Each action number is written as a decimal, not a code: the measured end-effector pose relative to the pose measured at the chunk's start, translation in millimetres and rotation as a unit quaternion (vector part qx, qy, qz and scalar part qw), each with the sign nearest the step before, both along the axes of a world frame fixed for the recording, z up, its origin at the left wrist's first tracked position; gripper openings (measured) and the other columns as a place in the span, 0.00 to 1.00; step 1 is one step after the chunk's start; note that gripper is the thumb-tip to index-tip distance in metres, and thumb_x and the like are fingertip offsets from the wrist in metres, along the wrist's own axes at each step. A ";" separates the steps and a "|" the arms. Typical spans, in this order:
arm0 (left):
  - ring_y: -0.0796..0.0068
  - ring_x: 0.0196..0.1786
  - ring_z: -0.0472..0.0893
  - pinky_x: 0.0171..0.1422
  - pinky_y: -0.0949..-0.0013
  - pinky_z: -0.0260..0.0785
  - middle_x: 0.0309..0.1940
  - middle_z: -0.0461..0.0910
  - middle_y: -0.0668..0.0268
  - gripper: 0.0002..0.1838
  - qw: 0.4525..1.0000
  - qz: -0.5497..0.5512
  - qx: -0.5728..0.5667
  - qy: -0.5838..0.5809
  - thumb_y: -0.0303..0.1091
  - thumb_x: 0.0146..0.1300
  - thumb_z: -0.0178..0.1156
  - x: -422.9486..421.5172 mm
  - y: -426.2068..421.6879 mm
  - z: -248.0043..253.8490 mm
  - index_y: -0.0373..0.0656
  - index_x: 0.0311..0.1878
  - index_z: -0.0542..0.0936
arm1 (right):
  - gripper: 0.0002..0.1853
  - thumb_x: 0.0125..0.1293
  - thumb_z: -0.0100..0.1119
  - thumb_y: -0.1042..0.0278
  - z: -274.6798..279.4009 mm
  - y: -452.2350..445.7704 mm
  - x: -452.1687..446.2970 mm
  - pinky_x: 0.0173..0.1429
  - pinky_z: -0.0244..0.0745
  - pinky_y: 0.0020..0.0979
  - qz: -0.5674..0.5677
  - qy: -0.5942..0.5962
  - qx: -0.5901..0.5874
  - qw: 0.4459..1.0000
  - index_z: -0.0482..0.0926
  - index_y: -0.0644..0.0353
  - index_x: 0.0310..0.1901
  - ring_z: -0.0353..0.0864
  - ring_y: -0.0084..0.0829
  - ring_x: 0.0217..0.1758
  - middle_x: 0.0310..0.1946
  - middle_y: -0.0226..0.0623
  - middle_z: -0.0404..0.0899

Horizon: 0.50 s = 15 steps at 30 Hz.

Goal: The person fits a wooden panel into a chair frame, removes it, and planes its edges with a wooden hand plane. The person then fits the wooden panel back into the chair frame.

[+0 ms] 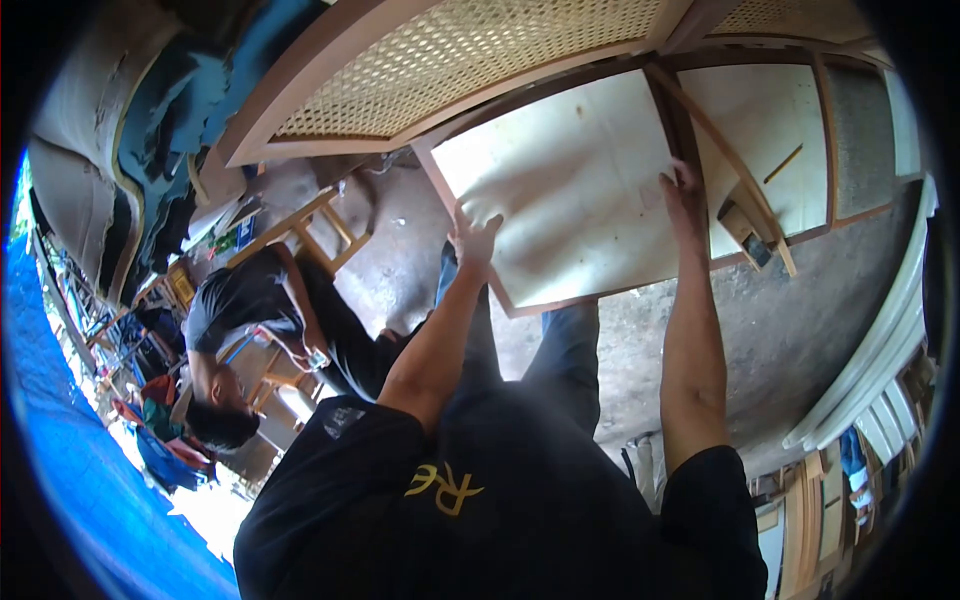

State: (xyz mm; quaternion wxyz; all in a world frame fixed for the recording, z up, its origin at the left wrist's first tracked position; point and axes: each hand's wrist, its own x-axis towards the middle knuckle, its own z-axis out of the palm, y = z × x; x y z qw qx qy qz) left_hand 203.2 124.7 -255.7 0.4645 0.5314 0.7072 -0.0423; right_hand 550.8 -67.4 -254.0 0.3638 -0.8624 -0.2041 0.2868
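A pale, smudged white panel (570, 190) lies tilted in front of my body, with brown wood along its left and lower edges. At its left edge is my left hand (474, 242), thumb over the white face and fingers along the border. Across from it, my right hand (686, 205) holds the right edge, thumb on the white side and fingers beside the dark wooden bar. What the fingertips do under the edges is hidden.
Above the panel stands a wooden frame with woven cane mesh (480, 60). A second white panel (770, 140) carries a wooden strip (735, 155) and a small wooden block (745, 235). A person in dark clothes (255, 300) bends at the left. A blue tarp (70, 470) hangs there.
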 end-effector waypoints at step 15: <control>0.52 0.66 0.66 0.68 0.51 0.63 0.63 0.62 0.49 0.53 0.997 0.033 -0.015 -0.061 0.42 0.50 0.74 -14.5 4.7 -27.6 0.58 0.77 0.52 | 0.36 0.53 0.60 0.64 -13.7 23.2 -27.9 0.72 0.64 0.47 -0.033 -0.102 -0.099 0.989 0.69 0.68 0.65 0.67 0.56 0.67 0.62 0.61 0.70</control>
